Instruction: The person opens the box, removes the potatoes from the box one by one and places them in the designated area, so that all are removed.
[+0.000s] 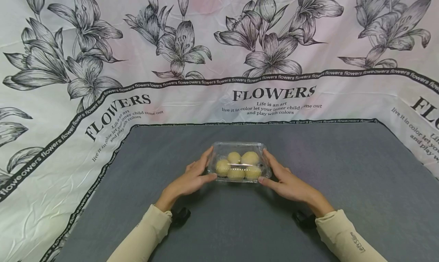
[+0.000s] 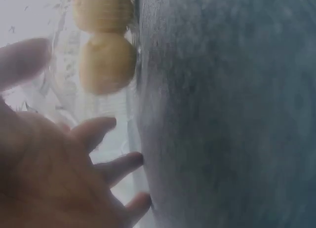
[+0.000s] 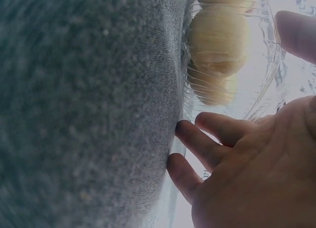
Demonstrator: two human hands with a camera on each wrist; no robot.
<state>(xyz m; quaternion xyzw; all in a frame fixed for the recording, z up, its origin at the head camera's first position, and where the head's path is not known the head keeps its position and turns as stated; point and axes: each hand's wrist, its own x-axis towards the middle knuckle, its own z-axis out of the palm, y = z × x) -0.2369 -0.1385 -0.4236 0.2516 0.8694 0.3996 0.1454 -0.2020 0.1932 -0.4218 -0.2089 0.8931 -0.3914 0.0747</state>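
Observation:
A clear plastic box [image 1: 221, 146] with a lid holds several pale yellow round pieces [image 1: 250, 158], arranged in two rows. My left hand [image 1: 192, 179] grips its left end, thumb at the near corner and fingers along the side. At the opposite end my right hand [image 1: 289, 182] holds the box the same way. In the left wrist view the thumb and fingers of the left hand [image 2: 54, 173] spread around the box's end, the lower fingertips close to the grey cloth. The right wrist view shows the right hand [image 3: 261, 164] likewise, its fingertips low beside the box wall.
Grey cloth [image 1: 236, 231] covers the table under the box. Behind it and along both sides runs a white cloth [image 1: 192, 102] printed with flowers and lettering, rising like a backdrop. Dark wrist-worn devices [image 1: 180, 217] sit below both wrists.

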